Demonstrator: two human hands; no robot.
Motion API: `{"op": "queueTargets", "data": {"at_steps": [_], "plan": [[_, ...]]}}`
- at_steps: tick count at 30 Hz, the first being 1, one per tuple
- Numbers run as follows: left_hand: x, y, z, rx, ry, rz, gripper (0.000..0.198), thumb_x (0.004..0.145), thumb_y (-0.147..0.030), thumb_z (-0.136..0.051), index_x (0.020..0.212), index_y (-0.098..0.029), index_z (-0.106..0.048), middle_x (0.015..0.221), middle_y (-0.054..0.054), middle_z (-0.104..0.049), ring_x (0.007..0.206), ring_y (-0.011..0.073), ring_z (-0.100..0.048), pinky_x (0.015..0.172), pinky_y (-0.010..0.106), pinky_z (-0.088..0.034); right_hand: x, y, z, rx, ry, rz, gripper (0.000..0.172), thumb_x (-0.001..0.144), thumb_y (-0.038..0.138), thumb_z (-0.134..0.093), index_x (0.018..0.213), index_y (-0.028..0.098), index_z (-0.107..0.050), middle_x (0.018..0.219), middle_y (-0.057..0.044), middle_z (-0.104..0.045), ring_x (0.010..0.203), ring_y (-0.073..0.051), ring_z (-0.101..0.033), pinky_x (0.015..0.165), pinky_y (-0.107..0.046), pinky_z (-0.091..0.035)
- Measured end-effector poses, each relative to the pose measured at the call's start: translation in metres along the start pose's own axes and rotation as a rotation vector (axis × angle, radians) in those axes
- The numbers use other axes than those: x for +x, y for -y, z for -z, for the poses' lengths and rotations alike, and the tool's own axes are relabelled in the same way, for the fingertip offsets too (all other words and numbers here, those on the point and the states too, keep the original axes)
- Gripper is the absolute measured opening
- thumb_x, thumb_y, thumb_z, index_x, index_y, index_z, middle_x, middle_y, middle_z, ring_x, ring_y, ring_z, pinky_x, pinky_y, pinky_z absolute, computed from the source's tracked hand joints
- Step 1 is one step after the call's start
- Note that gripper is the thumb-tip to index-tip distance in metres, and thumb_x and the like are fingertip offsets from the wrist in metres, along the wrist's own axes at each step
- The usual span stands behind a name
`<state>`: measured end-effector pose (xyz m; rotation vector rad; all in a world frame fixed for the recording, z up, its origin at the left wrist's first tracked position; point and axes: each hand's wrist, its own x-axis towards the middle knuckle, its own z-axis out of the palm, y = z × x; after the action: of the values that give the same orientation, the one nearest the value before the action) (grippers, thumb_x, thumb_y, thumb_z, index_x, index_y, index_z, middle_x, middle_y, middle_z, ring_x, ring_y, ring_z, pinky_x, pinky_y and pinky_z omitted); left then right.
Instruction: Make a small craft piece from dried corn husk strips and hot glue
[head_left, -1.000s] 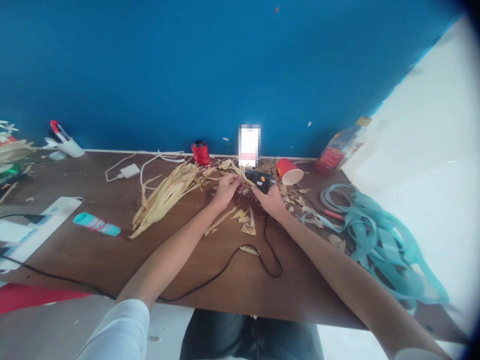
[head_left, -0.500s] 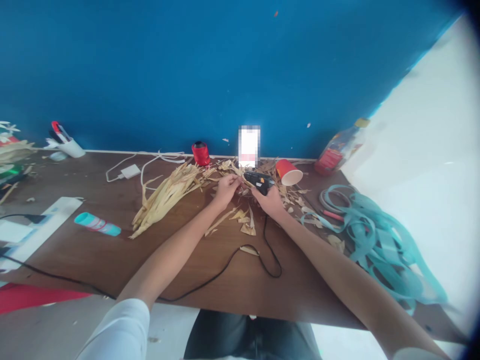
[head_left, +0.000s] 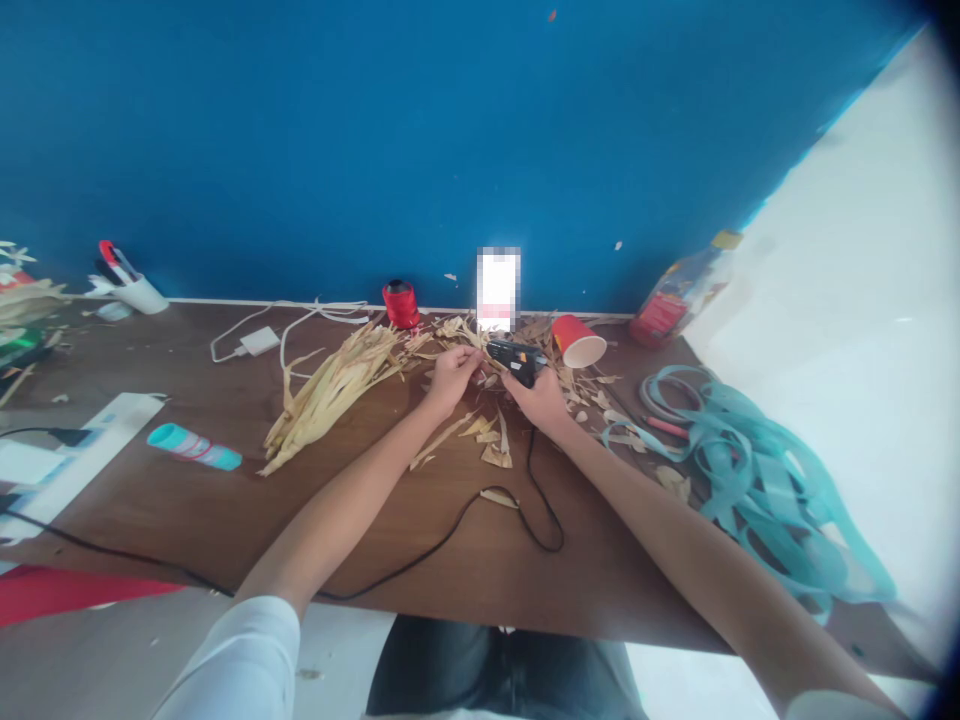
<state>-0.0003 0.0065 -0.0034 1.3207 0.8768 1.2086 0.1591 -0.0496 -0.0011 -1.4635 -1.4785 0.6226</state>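
Note:
In my right hand (head_left: 541,398) is a black glue gun (head_left: 516,360), its nose turned left toward my other hand. A black cord (head_left: 529,470) runs down from it across the table. My left hand (head_left: 454,378) is closed in a pinch near the gun's tip, on what looks like a piece of dried corn husk; the fingers partly hide it. Husk scraps (head_left: 491,440) lie below and around both hands. To the left rests a thick bundle of dried husks (head_left: 330,400).
Behind my hands a lit phone (head_left: 499,290) leans on the blue wall. A red paper cup (head_left: 577,342), a bottle (head_left: 679,300) and tangled teal ribbon (head_left: 765,490) are to the right. Leftward are red twine (head_left: 401,304), a blue tube (head_left: 195,447) and a power strip (head_left: 112,440).
Almost nothing differs. Both hands and the glue gun keep nearly the same place, and the whole view has shifted very slightly.

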Motion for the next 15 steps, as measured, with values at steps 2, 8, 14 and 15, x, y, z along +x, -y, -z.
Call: {"op": "queueTargets", "data": {"at_steps": [2, 8, 14, 15], "plan": [[-0.0001, 0.0, 0.0, -0.001, -0.004, 0.0, 0.026, 0.078, -0.039, -0.065, 0.079, -0.013, -0.061, 0.068, 0.004, -0.066, 0.056, 0.0105, -0.055, 0.056, 0.024, -0.043, -0.0002, 0.0004, 0.0004, -0.007, 0.002, 0.001, 0.034, 0.079, 0.046, -0.058, 0.058, 0.02, -0.057, 0.051, -0.001, -0.057, 0.048, -0.016, -0.05, 0.045, -0.028, -0.042], [-0.0004, 0.0002, 0.0005, -0.008, 0.002, -0.002, 0.028, 0.078, -0.041, -0.065, 0.079, -0.013, -0.061, 0.069, 0.004, -0.066, 0.056, 0.0105, -0.054, 0.057, 0.024, -0.043, -0.0003, 0.0026, 0.0013, 0.017, -0.004, 0.002, 0.032, 0.078, 0.045, -0.058, 0.057, 0.021, -0.056, 0.05, -0.001, -0.056, 0.048, -0.016, -0.049, 0.047, -0.028, -0.042], [-0.0018, -0.0026, 0.0003, -0.004, -0.022, -0.029, 0.027, 0.079, -0.04, -0.064, 0.081, -0.013, -0.062, 0.07, 0.004, -0.066, 0.056, 0.0093, -0.054, 0.055, 0.022, -0.041, -0.0008, 0.0074, 0.0034, 0.054, -0.089, -0.03, 0.034, 0.081, 0.05, -0.053, 0.063, 0.022, -0.054, 0.056, -0.002, -0.057, 0.053, -0.018, -0.053, 0.054, -0.031, -0.046], [-0.0018, -0.0028, 0.0004, 0.001, -0.026, -0.027, 0.028, 0.079, -0.04, -0.064, 0.082, -0.012, -0.063, 0.07, 0.005, -0.066, 0.057, 0.0091, -0.054, 0.055, 0.022, -0.041, -0.0007, 0.0087, 0.0044, 0.062, -0.11, -0.05, 0.033, 0.081, 0.051, -0.053, 0.068, 0.022, -0.055, 0.058, -0.002, -0.058, 0.055, -0.018, -0.054, 0.055, -0.031, -0.047]]}}
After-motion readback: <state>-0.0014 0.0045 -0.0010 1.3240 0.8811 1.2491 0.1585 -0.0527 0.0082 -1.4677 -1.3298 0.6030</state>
